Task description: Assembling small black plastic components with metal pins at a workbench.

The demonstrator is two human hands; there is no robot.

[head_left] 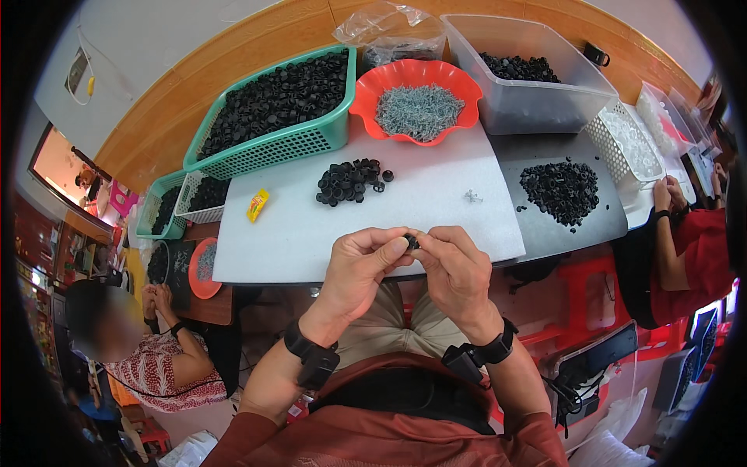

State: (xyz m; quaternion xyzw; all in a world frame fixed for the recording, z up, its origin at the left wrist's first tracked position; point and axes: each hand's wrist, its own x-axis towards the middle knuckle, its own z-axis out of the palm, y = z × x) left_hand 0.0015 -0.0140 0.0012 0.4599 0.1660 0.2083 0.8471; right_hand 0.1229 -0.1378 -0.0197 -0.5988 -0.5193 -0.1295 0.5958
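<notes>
Cap (pixel 412 243), small and black: our left hand (pixel 356 268) and right hand (pixel 457 276) both pinch it. Ahead, we see similar caps (pixel 342 184) heaped on white sheeting (pixel 428 206).

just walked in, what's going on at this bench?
The person's left hand and right hand hold a small black part between their fingertips, near the front edge of a white sheet. A pile of loose black parts lies on it. Behind stand a filled green basket and a red bowl of metal pieces.
</notes>
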